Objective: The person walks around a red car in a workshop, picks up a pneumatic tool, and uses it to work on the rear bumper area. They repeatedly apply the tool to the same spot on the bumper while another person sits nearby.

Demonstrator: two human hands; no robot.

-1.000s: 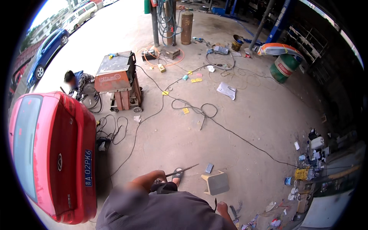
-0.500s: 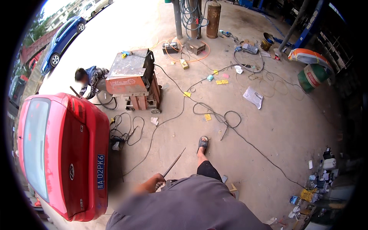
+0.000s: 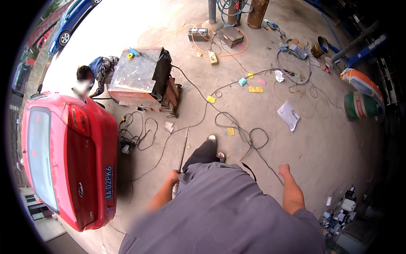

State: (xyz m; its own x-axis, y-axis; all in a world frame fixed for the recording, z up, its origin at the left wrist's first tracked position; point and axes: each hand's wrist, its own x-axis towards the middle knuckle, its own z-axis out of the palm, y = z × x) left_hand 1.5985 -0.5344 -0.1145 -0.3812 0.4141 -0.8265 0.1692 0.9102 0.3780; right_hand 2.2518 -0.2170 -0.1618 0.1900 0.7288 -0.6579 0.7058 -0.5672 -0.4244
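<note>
Metal rod (image 3: 183,149) in left hand (image 3: 173,176), pointing up-forward, slightly right

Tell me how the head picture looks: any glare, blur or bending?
Head view: daylight washes out the concrete floor at upper left; the right rim falls into dark shade; fisheye bends the red car and darkens the corners; the left hand holding the thin metal rod looks slightly soft; the right hand is sharp.
</note>
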